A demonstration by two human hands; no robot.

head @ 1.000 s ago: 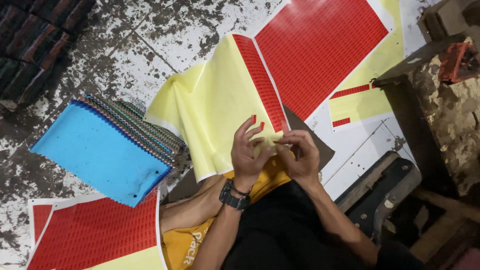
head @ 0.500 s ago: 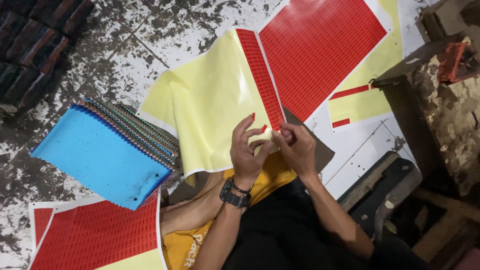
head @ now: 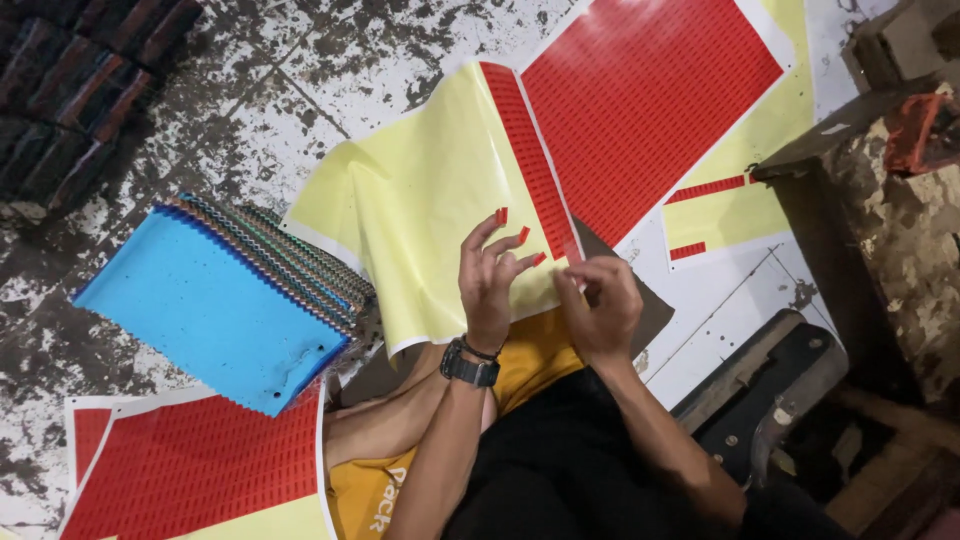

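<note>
A yellow backing sheet with a strip of small red stickers along its right edge lies across my lap. My left hand, with a black watch on the wrist, is raised over the sheet. Its fingers are spread, and small red stickers cling to three fingertips. My right hand is just to its right, with fingers pinched at the lower end of the red strip. What the fingers hold is too small to see clearly.
A stack of colourful sheets with a blue top rests at left. A full red sticker sheet lies at upper right and another at lower left. Dark bricks sit upper left. A stained block stands at right on the mottled floor.
My two hands were pressed together at the sheet's lower edge. Now the left hand has lifted and opened its fingers, which carry red stickers, while the right stays at the strip.
</note>
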